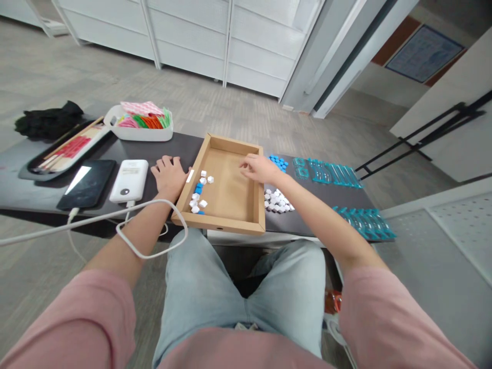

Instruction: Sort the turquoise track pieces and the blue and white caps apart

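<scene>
Resting the left hand point(171, 178) on the black table point(188, 146), with fingers spread wide and the thumb right by the left wall of a cardboard tray point(226, 222). Holding the right hand point(257, 168) over the tray, near its right wall, with fingers bent and tips close together; too small to tell if pinching anything. Can see, between the left and right fingers, white many-sided blocks point(195, 197) and a few blue blocks point(199, 187) in the tray, close to its left wall. Just right of the right fingers, outside the tray, can spot a heap of blue blocks point(279, 163) and, nearer the lap, a heap of white blocks point(275, 201). Farther right of those fingers, can find clear plastic pieces with teal edges point(334, 173). Left of the left fingers, can see a white power bank point(129, 179), then a black phone point(96, 179). Farther up and left of them, can see a white basket point(144, 134) with bright bundles point(148, 119).
</scene>
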Available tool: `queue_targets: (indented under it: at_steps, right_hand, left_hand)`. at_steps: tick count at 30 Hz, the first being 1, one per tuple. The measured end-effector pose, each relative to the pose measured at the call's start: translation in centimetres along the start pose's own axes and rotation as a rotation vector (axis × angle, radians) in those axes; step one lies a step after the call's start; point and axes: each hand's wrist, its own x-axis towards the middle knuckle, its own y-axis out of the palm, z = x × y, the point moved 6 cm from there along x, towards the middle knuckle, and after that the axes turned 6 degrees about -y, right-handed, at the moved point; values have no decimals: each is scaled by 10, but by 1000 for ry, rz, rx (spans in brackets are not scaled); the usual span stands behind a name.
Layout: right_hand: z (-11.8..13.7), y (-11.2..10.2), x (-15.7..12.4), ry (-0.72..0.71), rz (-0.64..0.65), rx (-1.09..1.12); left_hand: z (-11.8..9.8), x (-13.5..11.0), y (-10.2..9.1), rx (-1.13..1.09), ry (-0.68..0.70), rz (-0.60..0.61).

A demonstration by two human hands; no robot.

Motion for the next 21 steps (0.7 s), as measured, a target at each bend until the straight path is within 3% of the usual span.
queue_targets:
  at_steps: [5,8,11,14,17,21]
  right_hand:
    - [76,48,57,-106,100,36]
    - [99,72,72,-153,165,98]
    - [112,80,69,-199,199,146]
    - [115,70,49,-211,194,207]
    - [109,43,15,-229,152,289]
    - [73,-2,-52,-147,-54,359]
  left_hand:
    - [-1,0,-1,-15,6,7]
    - [-2,-1,-1,-23,13,7]
    - [-3,-2,-1,-29,15,14]
    - [-2,-1,-2,-37,8,23]
    - [-1,-1,-1,-39,25,57]
    - [-2,-2,-2,-43,42,87]
